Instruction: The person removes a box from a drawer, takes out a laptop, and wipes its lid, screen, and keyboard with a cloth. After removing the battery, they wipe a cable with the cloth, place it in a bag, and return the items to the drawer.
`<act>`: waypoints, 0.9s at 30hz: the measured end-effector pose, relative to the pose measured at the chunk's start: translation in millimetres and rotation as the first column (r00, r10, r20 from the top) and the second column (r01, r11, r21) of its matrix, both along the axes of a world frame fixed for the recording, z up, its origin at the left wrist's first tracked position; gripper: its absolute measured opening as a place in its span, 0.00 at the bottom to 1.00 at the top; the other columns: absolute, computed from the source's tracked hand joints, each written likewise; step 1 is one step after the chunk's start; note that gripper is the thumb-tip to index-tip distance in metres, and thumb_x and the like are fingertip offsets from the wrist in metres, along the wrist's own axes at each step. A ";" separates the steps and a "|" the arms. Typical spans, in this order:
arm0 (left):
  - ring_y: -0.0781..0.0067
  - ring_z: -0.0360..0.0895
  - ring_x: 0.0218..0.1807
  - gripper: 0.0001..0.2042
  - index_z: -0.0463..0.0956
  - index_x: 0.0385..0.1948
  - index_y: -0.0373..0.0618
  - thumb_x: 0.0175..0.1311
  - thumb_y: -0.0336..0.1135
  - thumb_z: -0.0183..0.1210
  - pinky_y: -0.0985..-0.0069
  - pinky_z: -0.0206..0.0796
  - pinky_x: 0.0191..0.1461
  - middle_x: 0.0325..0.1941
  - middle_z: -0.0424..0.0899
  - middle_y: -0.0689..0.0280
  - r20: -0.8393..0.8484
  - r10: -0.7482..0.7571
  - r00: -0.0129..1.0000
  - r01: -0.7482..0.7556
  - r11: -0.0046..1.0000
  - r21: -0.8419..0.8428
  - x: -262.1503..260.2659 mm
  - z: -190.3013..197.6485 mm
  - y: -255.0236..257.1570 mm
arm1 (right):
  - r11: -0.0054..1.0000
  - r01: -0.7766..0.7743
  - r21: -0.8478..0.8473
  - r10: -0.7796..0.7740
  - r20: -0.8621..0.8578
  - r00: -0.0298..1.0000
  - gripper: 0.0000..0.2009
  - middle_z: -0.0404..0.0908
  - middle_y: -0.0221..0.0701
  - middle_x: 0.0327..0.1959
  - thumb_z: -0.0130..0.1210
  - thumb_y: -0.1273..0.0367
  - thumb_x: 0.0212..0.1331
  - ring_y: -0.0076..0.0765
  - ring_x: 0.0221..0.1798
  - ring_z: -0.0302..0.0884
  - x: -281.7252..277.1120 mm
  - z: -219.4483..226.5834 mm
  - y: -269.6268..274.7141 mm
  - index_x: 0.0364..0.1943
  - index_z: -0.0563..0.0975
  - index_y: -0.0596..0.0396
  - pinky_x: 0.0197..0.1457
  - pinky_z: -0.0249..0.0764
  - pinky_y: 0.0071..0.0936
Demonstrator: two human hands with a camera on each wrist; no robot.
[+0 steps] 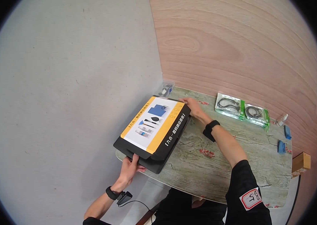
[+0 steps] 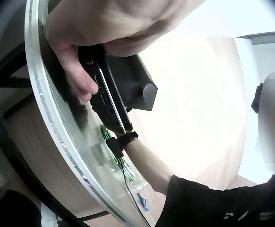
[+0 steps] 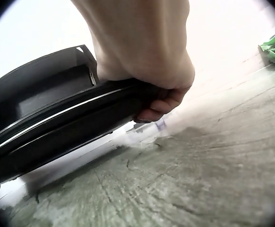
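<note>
A black laptop-like slab with a black, yellow and white box on top is held at the table's left side. The left hand grips the slab's near end, thumb above and fingers beneath; in the left wrist view, the left hand curls round the edge with ports. At the far end the right hand grips the slab; the right wrist view shows the right hand with fingertips under the slab, which is raised off the tabletop there.
Two packaged cables, a small clear bottle and two blue items lie along the table's back and right. A clear plastic case sits behind the slab. A wooden box stands beyond the right edge.
</note>
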State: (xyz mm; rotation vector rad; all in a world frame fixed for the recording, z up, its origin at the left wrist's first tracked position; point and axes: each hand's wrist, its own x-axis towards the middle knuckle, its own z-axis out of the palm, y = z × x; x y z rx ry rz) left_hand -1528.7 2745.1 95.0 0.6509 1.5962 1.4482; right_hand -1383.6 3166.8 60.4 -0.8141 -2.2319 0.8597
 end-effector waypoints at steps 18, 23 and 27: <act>0.65 0.86 0.28 0.29 0.73 0.43 0.22 0.82 0.50 0.42 0.76 0.79 0.30 0.33 0.87 0.47 0.037 -0.136 0.990 0.141 0.974 -0.179 -14.4 -1.2 7.7 | 0.975 0.223 0.027 -0.219 -0.091 0.971 0.29 0.83 0.49 0.28 0.46 0.46 0.73 0.60 0.35 0.81 -22.5 4.4 -2.9 0.32 0.81 0.62 0.41 0.73 0.46; 0.67 0.86 0.28 0.33 0.74 0.39 0.26 0.80 0.58 0.40 0.78 0.77 0.29 0.29 0.88 0.50 0.023 -0.197 0.980 0.196 0.945 -0.263 -29.5 6.3 5.4 | 0.896 0.390 -0.212 -0.418 -0.107 0.902 0.30 0.85 0.52 0.32 0.44 0.47 0.72 0.63 0.41 0.83 -29.4 -4.6 -9.2 0.32 0.82 0.63 0.45 0.73 0.50; 0.66 0.86 0.26 0.33 0.74 0.34 0.29 0.80 0.59 0.39 0.78 0.76 0.27 0.28 0.87 0.50 0.007 -0.201 0.979 0.194 0.934 -0.300 -35.7 0.8 4.6 | 0.869 0.422 -0.258 -0.461 -0.113 0.880 0.29 0.85 0.54 0.37 0.44 0.47 0.72 0.63 0.44 0.82 -32.1 -18.9 -1.0 0.36 0.81 0.63 0.48 0.74 0.50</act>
